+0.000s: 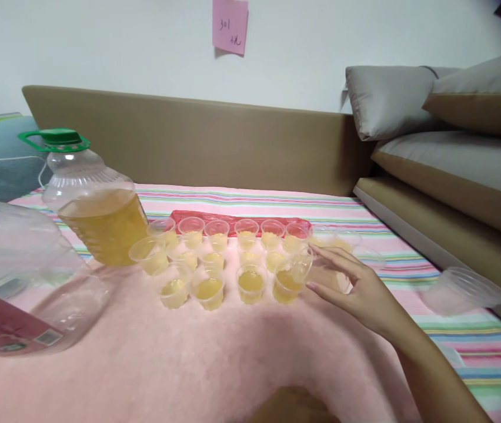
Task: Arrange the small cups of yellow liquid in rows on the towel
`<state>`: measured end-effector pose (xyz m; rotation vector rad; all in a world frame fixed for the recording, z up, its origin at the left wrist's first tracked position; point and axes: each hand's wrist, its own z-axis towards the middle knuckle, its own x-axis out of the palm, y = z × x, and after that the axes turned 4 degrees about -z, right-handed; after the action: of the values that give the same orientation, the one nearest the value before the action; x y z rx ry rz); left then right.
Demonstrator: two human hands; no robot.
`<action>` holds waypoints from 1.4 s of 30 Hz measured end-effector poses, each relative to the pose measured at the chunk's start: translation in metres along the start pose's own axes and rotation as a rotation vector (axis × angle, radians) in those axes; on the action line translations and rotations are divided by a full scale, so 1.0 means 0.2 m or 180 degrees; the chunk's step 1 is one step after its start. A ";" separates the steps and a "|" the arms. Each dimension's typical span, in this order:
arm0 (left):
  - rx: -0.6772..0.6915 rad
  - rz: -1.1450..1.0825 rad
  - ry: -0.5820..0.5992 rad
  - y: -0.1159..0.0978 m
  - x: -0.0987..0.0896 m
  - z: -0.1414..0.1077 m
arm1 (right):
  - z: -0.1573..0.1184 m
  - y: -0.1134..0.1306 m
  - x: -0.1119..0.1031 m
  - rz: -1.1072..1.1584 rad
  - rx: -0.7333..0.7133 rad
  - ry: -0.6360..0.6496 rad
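My right hand (358, 288) reaches in from the lower right, thumb and fingers around a clear plastic cup (302, 264). That cup is tipped on its side, its rim toward the left, above the right end of the front row. Beneath it stands a cup of yellow liquid (287, 288). Several more small cups with yellow liquid (250, 284) stand in rows on the pink cloth (189, 364). A blurred skin-coloured shape, seemingly my left hand (294, 406), shows at the bottom edge; its fingers cannot be made out.
On the left stand a large jug of yellow liquid (104, 229) with a green cap and a clear container (16, 282) with a red label. Stacked clear cups (462, 291) lie at right beside cushions (457, 170). A red plastic bag (228, 222) lies behind the rows.
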<state>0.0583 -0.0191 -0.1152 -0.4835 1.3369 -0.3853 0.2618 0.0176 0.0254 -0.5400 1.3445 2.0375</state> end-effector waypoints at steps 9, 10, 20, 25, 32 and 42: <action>0.0581 0.0186 -0.1295 -0.12 -0.23 0.00 | 0.00 0.01 -0.01 -0.0057 -0.0036 0.0029; 0.0588 0.0114 -0.1721 -0.14 -0.30 0.00 | 0.00 0.02 -0.01 -0.0069 -0.0053 0.0036; -0.0484 0.0649 -0.2310 -0.10 -0.95 -0.03 | 0.06 0.09 -0.03 -0.0127 -0.0167 0.0150; -0.0767 0.0898 -0.2019 -0.03 -0.95 -0.01 | 0.07 0.08 -0.03 -0.0213 -0.0189 0.0222; -0.0702 0.1094 -0.1909 0.01 -0.91 0.04 | 0.06 0.10 -0.04 -0.0294 -0.0545 0.0221; -0.0598 0.1260 -0.2116 0.02 -0.89 0.05 | 0.05 0.13 -0.03 -0.0246 -0.0441 0.0071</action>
<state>0.0340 0.0797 0.0320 -0.4363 0.7896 0.2238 0.2484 0.0187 0.0508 -0.6676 1.1822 2.0768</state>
